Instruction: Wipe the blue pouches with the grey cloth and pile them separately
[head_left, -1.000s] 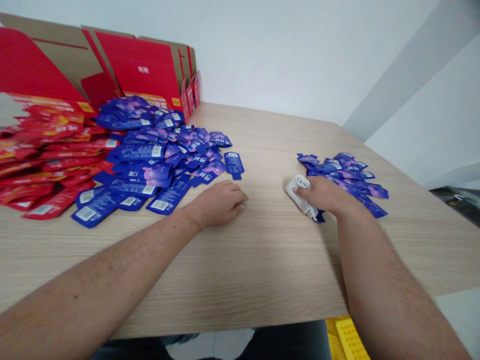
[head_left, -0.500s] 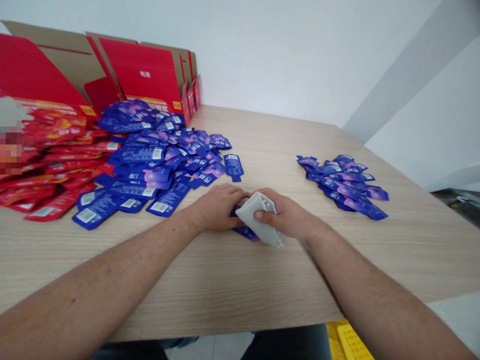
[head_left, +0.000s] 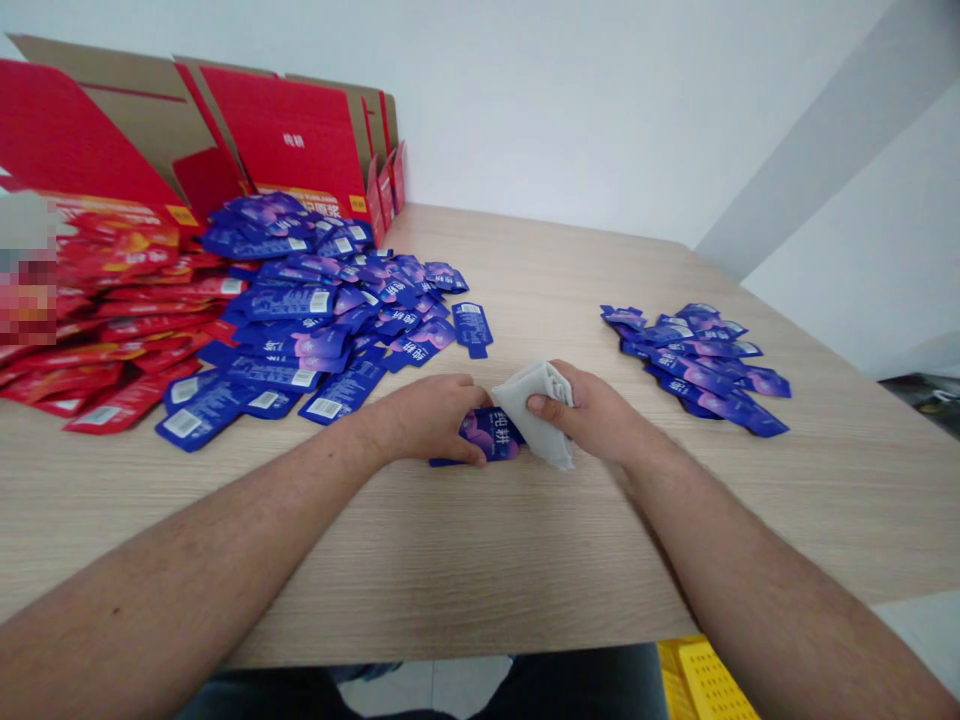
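Near the front middle of the table, my left hand (head_left: 442, 418) is closed on a blue and purple sachet (head_left: 491, 432), its thumb along the near edge. Part of the sachet lies hidden under my fingers. Just to the right, my right hand (head_left: 589, 405) grips a folded whitish cloth (head_left: 536, 410), thumb on top; the cloth is right against the sachet's right end. A large pile of blue sachets (head_left: 322, 310) lies to the left, with a single blue sachet (head_left: 472, 327) at its right edge. A smaller group of blue sachets (head_left: 697, 365) lies beyond my right hand.
Red pouches (head_left: 142, 325) are heaped at the far left. Behind them stand open red cardboard boxes (head_left: 289, 140) along the white wall (head_left: 540, 110). A yellow perforated crate (head_left: 712, 680) sits below the front edge of the wooden table (head_left: 420, 590).
The cloth has shifted slightly right and up with my right hand, away from the sachet's middle, so more of the sachet's printed face shows. My left hand has moved slightly and still holds it.
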